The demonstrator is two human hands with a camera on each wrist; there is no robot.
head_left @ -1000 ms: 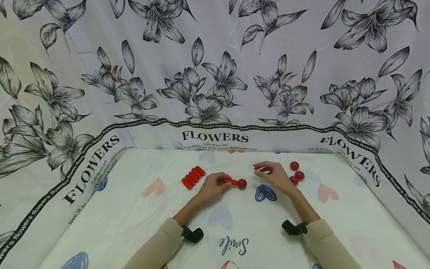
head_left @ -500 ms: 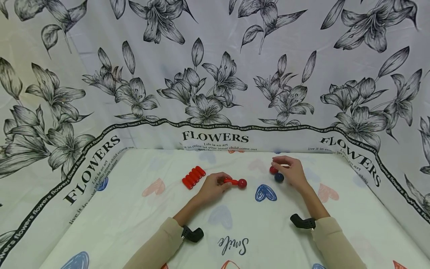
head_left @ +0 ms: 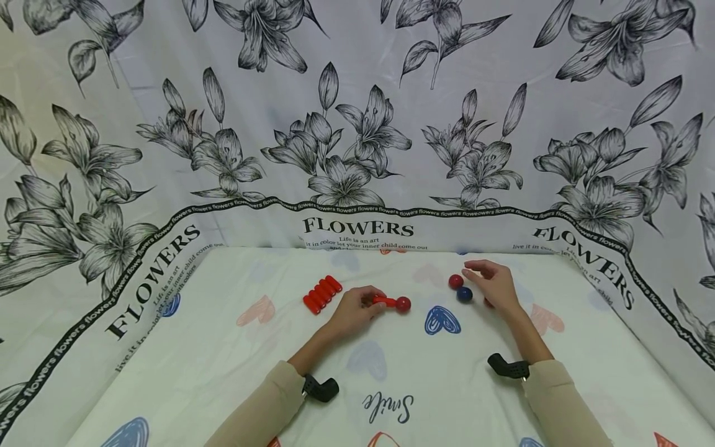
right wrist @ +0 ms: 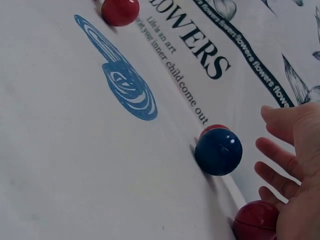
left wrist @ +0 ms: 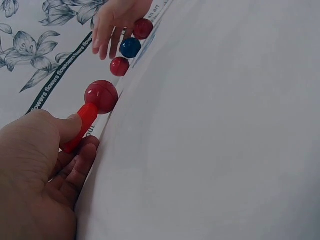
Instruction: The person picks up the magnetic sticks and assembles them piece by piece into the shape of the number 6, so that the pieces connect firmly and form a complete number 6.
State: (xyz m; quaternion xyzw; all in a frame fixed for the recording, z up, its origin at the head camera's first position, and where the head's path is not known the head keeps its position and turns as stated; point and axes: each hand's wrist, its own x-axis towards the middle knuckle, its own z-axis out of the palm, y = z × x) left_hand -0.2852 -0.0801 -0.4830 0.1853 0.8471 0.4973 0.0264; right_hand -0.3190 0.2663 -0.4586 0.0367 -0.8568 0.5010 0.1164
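Observation:
The left hand [head_left: 355, 311] pinches a red rod [left wrist: 86, 120] between thumb and fingers; a red ball [head_left: 403, 304] sits at the rod's far end. The right hand [head_left: 494, 287] has its fingers spread loosely, just right of a red ball [head_left: 455, 281] and a dark blue ball [head_left: 464, 294] that lie side by side. In the right wrist view the blue ball [right wrist: 218, 151] partly hides a red one behind it. Another red ball [right wrist: 256, 221] lies beneath the right hand, mostly covered in the head view.
Several red rods [head_left: 322, 294] lie in a row left of the left hand. The white cloth [head_left: 290, 347] on the table carries printed hearts and lettering. A flower-printed curtain [head_left: 475, 236] rises behind and at both sides.
The right hand has moved rightward, drawing back from a red ball and the blue ball, which have come into view under it. The left hand stays with its rod and ball.

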